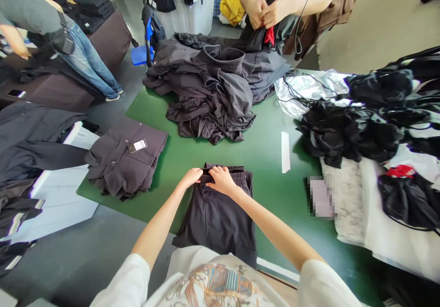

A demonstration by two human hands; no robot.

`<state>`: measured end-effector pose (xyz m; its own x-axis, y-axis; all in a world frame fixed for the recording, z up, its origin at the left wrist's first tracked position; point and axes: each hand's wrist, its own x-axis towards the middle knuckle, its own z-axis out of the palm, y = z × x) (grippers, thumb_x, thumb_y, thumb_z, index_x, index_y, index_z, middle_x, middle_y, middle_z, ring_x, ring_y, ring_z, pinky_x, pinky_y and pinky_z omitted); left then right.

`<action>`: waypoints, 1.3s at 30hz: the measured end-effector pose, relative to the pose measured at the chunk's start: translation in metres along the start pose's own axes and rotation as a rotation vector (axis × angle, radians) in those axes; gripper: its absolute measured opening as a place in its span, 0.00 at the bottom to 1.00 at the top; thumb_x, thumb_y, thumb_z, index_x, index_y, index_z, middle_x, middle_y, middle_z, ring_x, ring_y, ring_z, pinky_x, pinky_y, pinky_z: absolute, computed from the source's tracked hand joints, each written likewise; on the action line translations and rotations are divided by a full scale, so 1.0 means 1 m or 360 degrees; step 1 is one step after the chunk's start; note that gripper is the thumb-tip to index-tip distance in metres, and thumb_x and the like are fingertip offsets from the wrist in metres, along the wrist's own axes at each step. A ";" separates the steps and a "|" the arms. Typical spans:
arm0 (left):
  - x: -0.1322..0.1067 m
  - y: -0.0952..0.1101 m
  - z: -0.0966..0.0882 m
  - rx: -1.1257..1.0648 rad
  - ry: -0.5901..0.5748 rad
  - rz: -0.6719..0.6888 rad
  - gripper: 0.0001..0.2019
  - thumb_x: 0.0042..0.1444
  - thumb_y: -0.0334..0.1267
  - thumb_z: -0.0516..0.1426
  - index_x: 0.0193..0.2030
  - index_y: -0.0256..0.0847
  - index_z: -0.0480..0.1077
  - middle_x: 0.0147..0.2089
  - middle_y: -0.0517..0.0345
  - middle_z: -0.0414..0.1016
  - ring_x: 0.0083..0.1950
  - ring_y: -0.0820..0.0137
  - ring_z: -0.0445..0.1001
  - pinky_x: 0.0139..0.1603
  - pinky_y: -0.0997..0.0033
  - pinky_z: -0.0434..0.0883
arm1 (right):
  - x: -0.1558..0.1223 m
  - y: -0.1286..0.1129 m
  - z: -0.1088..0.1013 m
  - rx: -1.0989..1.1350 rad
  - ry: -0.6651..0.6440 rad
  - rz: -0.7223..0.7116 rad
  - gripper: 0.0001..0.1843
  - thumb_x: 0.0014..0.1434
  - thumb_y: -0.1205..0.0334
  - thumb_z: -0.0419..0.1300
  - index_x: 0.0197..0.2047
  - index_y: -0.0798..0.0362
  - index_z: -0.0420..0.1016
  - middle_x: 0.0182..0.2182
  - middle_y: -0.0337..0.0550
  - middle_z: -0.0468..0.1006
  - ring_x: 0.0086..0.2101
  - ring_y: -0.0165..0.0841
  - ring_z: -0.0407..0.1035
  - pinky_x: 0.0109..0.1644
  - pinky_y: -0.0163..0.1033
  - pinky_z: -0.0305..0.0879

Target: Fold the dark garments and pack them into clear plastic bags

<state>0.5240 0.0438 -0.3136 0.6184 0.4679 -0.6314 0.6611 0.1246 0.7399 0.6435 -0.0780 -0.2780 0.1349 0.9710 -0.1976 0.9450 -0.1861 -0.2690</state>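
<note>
Right now black shorts (218, 215) lie flat on the green table (268, 146), just in front of the person, waistband away from them. Both hands meet at that waistband: the left hand (190, 177) pinches its edge, grip clamped on the fabric, and the right hand (222, 180) lies beside it, fingers curled down onto the same band, its grip also closed on the cloth. To the left, near the table edge, sits a folded stack (125, 160) of dark garments with a tag (137, 145) on top. Beyond the shorts a loose heap (213, 87) of grey clothes spreads over the far end. A white strip (285, 151) lies to the right, then black bundles (347, 133) on clear bags. Across the table, another person's hands (263, 13) work on dark and red cloth.
</note>
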 end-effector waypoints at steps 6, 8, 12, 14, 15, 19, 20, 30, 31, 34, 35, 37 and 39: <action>-0.028 -0.006 0.007 -0.0073 -0.0061 -0.0016 0.15 0.55 0.43 0.51 0.39 0.34 0.73 0.38 0.51 0.76 0.39 0.66 0.75 0.35 0.69 0.75 | -0.044 -0.013 -0.005 0.0064 -0.0123 -0.0146 0.09 0.57 0.57 0.60 0.38 0.54 0.69 0.35 0.45 0.75 0.39 0.37 0.68 0.45 0.40 0.56; -0.035 -0.010 0.015 -0.0068 0.0009 -0.0039 0.16 0.56 0.45 0.51 0.39 0.34 0.73 0.37 0.50 0.77 0.39 0.65 0.75 0.35 0.70 0.74 | -0.059 -0.019 -0.005 0.0073 -0.0191 -0.0146 0.06 0.59 0.60 0.59 0.37 0.53 0.69 0.32 0.43 0.76 0.35 0.36 0.69 0.42 0.40 0.56; -0.045 -0.016 0.026 -0.0006 0.0131 -0.0097 0.18 0.57 0.48 0.50 0.39 0.37 0.73 0.38 0.50 0.78 0.40 0.64 0.75 0.36 0.72 0.72 | -0.077 -0.028 -0.006 0.0081 -0.0197 -0.0158 0.03 0.59 0.64 0.58 0.36 0.53 0.68 0.32 0.43 0.77 0.35 0.37 0.70 0.41 0.40 0.56; -0.050 -0.015 0.029 0.0030 0.0178 -0.0106 0.18 0.56 0.49 0.50 0.38 0.37 0.73 0.38 0.50 0.78 0.40 0.64 0.75 0.36 0.72 0.72 | -0.082 -0.030 -0.006 0.0094 -0.0189 -0.0148 0.02 0.59 0.65 0.57 0.35 0.53 0.68 0.32 0.43 0.77 0.34 0.37 0.70 0.41 0.40 0.56; -0.052 -0.014 0.030 0.0032 0.0190 -0.0105 0.18 0.56 0.49 0.50 0.38 0.38 0.73 0.38 0.51 0.78 0.40 0.64 0.75 0.36 0.72 0.72 | -0.083 -0.031 -0.006 0.0106 -0.0191 -0.0142 0.01 0.59 0.65 0.57 0.36 0.53 0.68 0.32 0.44 0.77 0.35 0.37 0.70 0.41 0.41 0.57; -0.058 -0.009 0.030 -0.0073 0.0153 -0.0049 0.19 0.56 0.51 0.50 0.41 0.38 0.71 0.41 0.51 0.77 0.42 0.64 0.74 0.36 0.71 0.72 | -0.084 -0.029 -0.006 0.0191 -0.0105 -0.0094 0.06 0.60 0.65 0.54 0.41 0.53 0.70 0.36 0.46 0.76 0.39 0.38 0.69 0.46 0.42 0.58; -0.058 -0.009 0.029 -0.0125 0.0154 -0.0023 0.20 0.56 0.53 0.50 0.44 0.38 0.70 0.43 0.51 0.76 0.43 0.64 0.74 0.37 0.70 0.72 | -0.084 -0.026 -0.005 0.0203 -0.0004 -0.0051 0.11 0.61 0.65 0.52 0.46 0.53 0.69 0.41 0.48 0.76 0.43 0.39 0.67 0.50 0.44 0.57; -0.009 -0.035 0.028 0.0253 0.0463 0.0002 0.32 0.50 0.55 0.57 0.56 0.34 0.61 0.59 0.37 0.64 0.61 0.57 0.63 0.60 0.60 0.60 | -0.089 0.081 0.062 0.0895 0.0575 0.1619 0.43 0.49 0.47 0.60 0.62 0.63 0.54 0.58 0.66 0.59 0.57 0.51 0.57 0.58 0.52 0.57; -0.003 -0.034 0.032 0.0247 0.0442 -0.0006 0.32 0.49 0.55 0.58 0.55 0.34 0.62 0.59 0.37 0.65 0.60 0.57 0.64 0.59 0.61 0.61 | -0.091 0.089 0.068 0.1048 0.0548 0.1654 0.43 0.47 0.45 0.61 0.60 0.63 0.57 0.56 0.65 0.63 0.54 0.49 0.61 0.57 0.50 0.59; 0.009 -0.025 0.041 0.0150 0.0380 -0.0032 0.33 0.44 0.53 0.63 0.53 0.34 0.64 0.57 0.38 0.68 0.57 0.56 0.68 0.56 0.61 0.64 | -0.096 0.097 0.078 0.1439 0.0463 0.1702 0.40 0.41 0.45 0.65 0.53 0.60 0.64 0.46 0.56 0.73 0.45 0.44 0.69 0.50 0.46 0.66; 0.010 -0.021 0.044 0.0057 0.0319 -0.0022 0.32 0.44 0.52 0.63 0.52 0.34 0.65 0.55 0.39 0.70 0.56 0.57 0.69 0.56 0.61 0.65 | -0.097 0.096 0.078 0.1593 0.0425 0.1713 0.38 0.39 0.46 0.66 0.50 0.59 0.67 0.42 0.52 0.75 0.42 0.43 0.70 0.47 0.46 0.67; 0.007 -0.012 0.048 -0.0172 0.0178 0.0061 0.28 0.45 0.49 0.64 0.50 0.35 0.68 0.54 0.43 0.72 0.54 0.60 0.71 0.55 0.63 0.66 | -0.100 0.092 0.074 0.1931 0.0421 0.1645 0.31 0.38 0.47 0.67 0.43 0.57 0.71 0.37 0.47 0.77 0.38 0.40 0.71 0.42 0.43 0.69; -0.003 -0.001 0.050 -0.0334 0.0088 0.0175 0.27 0.45 0.47 0.64 0.50 0.36 0.68 0.54 0.45 0.73 0.53 0.62 0.72 0.56 0.63 0.67 | -0.106 0.088 0.063 0.2197 0.0536 0.1498 0.25 0.39 0.49 0.66 0.39 0.55 0.72 0.36 0.44 0.78 0.37 0.37 0.71 0.40 0.41 0.69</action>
<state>0.5428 -0.0013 -0.3243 0.6538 0.5350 -0.5351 0.4849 0.2467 0.8391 0.6936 -0.2070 -0.3400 0.6785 0.4102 -0.6095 -0.4092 -0.4780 -0.7772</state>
